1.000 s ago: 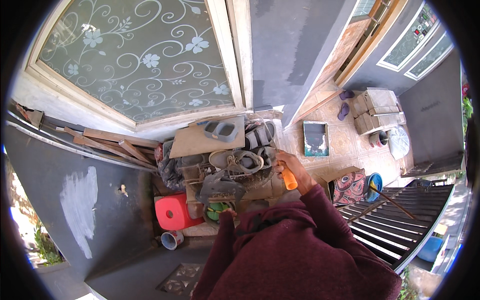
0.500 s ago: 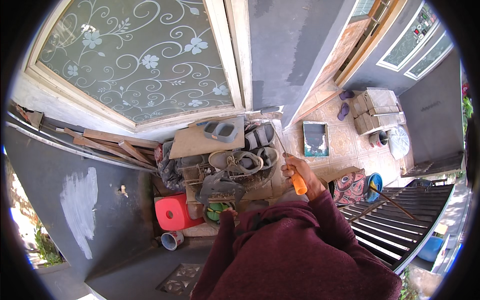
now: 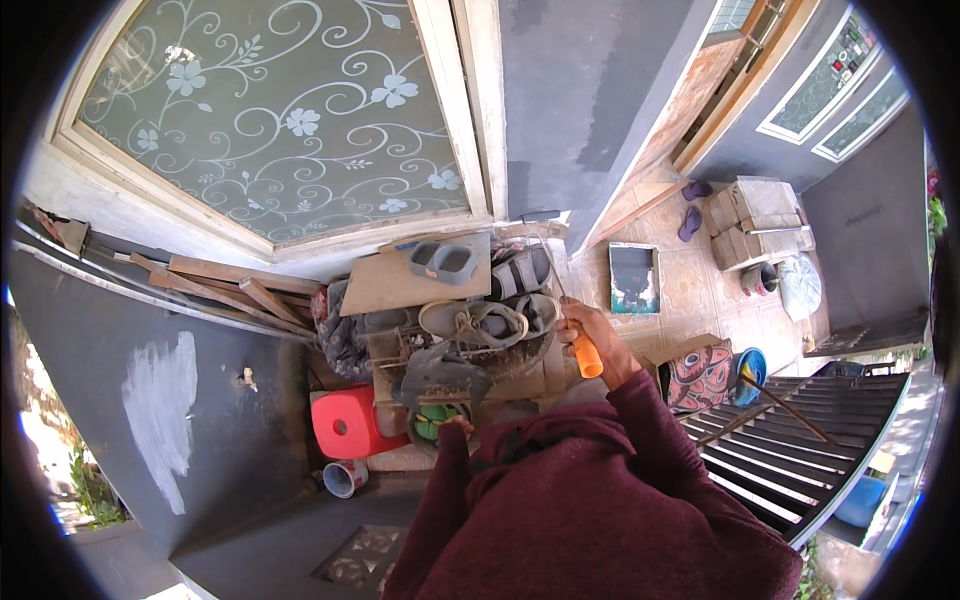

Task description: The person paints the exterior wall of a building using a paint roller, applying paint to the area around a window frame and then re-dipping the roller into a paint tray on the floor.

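Observation:
My right hand (image 3: 592, 342) is closed round an orange-handled tool (image 3: 588, 357) with a thin metal shaft angled up beside a pile of shoes. A grey lace-up shoe (image 3: 448, 319) and strapped sandal (image 3: 517, 273) lie there, with grey slip-ons (image 3: 443, 262) on a beige board (image 3: 374, 282). My left hand (image 3: 458, 427) is lower, curled beside a round container holding something green (image 3: 430, 422); what its fingers grip is hard to make out. A dark, crumpled grey piece (image 3: 440, 378) sits above it.
Left are a red stool (image 3: 357, 423), small bucket (image 3: 345, 480), wood strips (image 3: 235, 288) and grey wall (image 3: 230, 420). Right are a square tray (image 3: 634, 278) on tiles, stacked blocks (image 3: 755, 224), purple sandals (image 3: 689, 222), patterned bag (image 3: 698, 376), blue basin (image 3: 749, 376) and slatted railing (image 3: 785, 450).
My right hand with the orange-handled tool shifts a little right and down, then slightly back up, and the thin shaft shows more clearly. My left hand stays in about the same place.

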{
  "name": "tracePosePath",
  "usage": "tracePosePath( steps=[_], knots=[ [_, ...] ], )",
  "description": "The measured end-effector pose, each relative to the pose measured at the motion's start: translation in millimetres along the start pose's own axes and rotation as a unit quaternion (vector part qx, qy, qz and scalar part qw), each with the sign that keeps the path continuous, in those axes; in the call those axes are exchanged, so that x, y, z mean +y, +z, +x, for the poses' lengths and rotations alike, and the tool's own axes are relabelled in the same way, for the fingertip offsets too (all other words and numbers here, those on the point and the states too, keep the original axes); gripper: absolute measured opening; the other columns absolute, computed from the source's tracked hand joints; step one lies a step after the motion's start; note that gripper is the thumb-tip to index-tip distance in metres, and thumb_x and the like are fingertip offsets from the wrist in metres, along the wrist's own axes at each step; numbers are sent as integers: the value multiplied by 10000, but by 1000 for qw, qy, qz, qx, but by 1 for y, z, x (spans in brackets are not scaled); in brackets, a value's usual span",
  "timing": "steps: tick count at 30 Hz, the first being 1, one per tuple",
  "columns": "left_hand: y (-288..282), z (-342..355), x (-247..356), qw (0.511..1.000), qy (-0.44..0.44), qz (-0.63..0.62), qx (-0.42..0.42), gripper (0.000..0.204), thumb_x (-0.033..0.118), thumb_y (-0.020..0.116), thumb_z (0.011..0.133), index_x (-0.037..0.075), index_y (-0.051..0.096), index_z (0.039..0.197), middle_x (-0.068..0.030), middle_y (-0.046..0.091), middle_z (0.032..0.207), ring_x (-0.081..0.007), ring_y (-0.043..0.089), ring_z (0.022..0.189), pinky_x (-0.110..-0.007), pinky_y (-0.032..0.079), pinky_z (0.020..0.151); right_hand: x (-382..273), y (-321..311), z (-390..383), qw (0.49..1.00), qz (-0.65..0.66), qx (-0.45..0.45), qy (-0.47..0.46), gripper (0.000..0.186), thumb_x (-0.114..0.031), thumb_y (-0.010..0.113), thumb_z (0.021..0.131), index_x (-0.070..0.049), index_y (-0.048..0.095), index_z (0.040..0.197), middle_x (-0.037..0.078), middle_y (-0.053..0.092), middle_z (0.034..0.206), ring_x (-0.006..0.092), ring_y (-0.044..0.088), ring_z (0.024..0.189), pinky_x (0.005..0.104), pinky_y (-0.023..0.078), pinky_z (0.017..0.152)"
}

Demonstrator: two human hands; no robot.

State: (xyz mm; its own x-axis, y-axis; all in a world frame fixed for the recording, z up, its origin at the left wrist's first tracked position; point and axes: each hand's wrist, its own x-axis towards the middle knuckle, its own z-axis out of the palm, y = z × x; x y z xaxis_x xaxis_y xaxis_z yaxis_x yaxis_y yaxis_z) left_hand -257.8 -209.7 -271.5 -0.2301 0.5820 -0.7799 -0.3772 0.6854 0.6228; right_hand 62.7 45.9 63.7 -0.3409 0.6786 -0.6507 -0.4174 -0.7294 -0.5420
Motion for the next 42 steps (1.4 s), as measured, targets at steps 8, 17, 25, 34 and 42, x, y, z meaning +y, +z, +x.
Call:
tracePosePath(
  steps=[8,17,25,34,42],
  knots=[
    [20,-11,14,999,-15,23,42,237,197,559,909,50,606,1089,-93,667,935,-209,663,773,-336,507,694,-1,0,3,1000,19,2,-6,94,-170,519,906,-117,460,957,31,540,779,82,495,526,276,438,432],
    [22,-18,11,998,58,39,-2,242,203,571,911,36,610,1083,-83,669,953,-205,664,817,-338,513,704,-1,-18,-23,1000,-8,-2,9,164,-204,511,938,-150,464,1086,2,508,777,59,452,525,241,398,428],
    [49,5,20,910,263,301,-106,193,195,593,888,48,632,1008,-95,655,850,-204,650,750,-341,517,665,4,-61,-123,996,-10,94,2,171,-243,540,944,-133,481,1061,13,504,771,69,446,512,225,397,412],
    [276,28,192,615,532,558,-168,216,93,534,879,74,636,1069,-129,633,1057,-317,607,1012,-377,510,860,33,-136,-149,985,83,143,54,313,-246,505,959,-120,451,1241,10,482,756,68,419,491,231,380,407],
    [405,206,188,709,265,648,-81,216,284,451,935,148,569,1054,-145,563,1260,-348,631,1008,-498,502,846,-16,-214,-151,981,82,122,126,342,-213,479,965,-88,440,1281,27,485,768,79,429,504,243,391,438]
  ],
)
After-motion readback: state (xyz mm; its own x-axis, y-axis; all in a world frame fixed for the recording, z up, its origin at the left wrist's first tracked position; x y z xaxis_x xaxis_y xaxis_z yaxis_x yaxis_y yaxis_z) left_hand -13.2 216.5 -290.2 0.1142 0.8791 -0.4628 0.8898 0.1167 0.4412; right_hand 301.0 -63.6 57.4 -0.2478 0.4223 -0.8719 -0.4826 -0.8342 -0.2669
